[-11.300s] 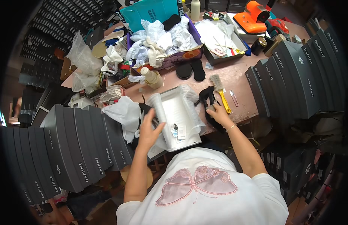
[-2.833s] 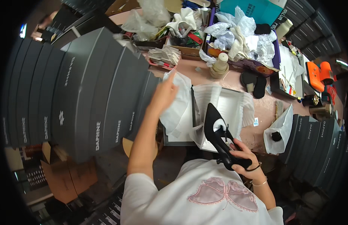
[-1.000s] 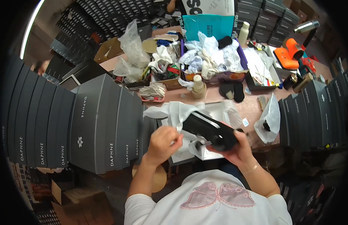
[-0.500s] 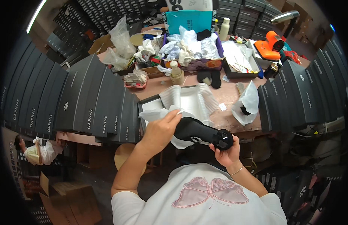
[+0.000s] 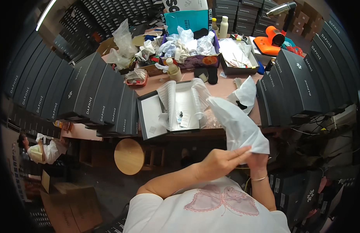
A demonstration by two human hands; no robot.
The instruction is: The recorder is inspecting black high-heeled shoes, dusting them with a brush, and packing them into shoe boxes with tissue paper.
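A white cloth-like bag hangs in front of me to the right, pulled over a black shoe that it now hides. My left hand is closed, pinching the bag's lower edge between thumb and fingers. Beneath that edge my right hand reaches into the bag's mouth; its fingers are covered, gripping the shoe's heel end. On the table sits an open shoebox lined with striped white foam sheets, with small tags inside. Its lid lies beside it on the left. Another white bag with something black showing stands farther back.
Dark shoeboxes are stacked on the left and right. Behind are a purple box of crumpled paper, a beige bottle, black insoles and an orange appliance. A round stool stands below.
The bag has gone over the black shoe, covering it. Both hands moved right, away from the shoebox, and my left hand now grips the bag's edge near my right wrist.
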